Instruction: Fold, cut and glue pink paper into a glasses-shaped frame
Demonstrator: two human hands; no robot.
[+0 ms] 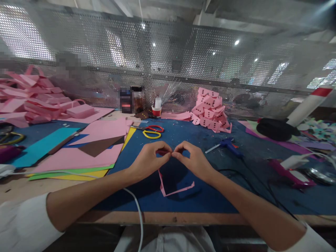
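Note:
A narrow folded strip of pink paper (162, 183) hangs below my left hand (151, 155) and bends along the blue mat. The thumb and forefinger of that hand pinch its upper end, where a darker pink part shows inside the fingers. My right hand (190, 155) is also closed in a pinch, its fingertips meeting the left ones at the strip's end; the exact spot between the fingertips is mostly hidden. Beyond the hands lie scissors (153, 132) with red and yellow handles. A blue glue gun (231, 146) rests to the right of my right hand.
Pink, brown and other coloured sheets (89, 155) cover the left side. Pink paper pieces (34, 98) are heaped behind them. A stack of dotted pink cutouts (208, 110) stands at the back. A white cable (138, 206) crosses the table's front edge. Perforated metal (162, 73) forms the back.

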